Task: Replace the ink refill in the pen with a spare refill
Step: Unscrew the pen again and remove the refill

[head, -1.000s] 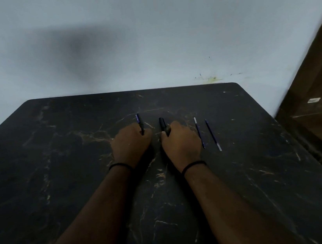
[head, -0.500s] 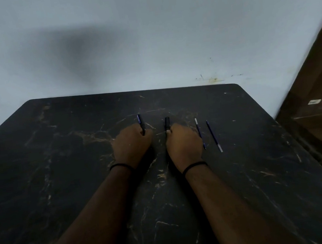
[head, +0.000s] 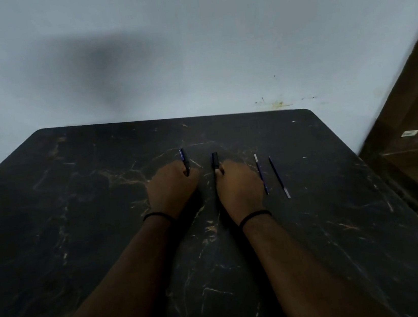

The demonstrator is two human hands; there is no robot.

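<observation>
Barely anything has shifted: we see both fists still curled on the black marbled table (head: 79, 228). Our left hand (head: 171, 190) grips one slim pen half (head: 185, 161), our right hand (head: 239, 186) the other (head: 214, 160). Two thin refills (head: 261, 174) (head: 279, 177) lie just right.

Black marble-veined table (head: 84, 228); pale wall (head: 213, 38) behind; wooden panel (head: 415, 115) right.

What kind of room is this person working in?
Probably a plain indoor room at home or in an office: a dark marble-patterned table pushed against a bare pale wall, with brown wooden furniture at the right.
</observation>
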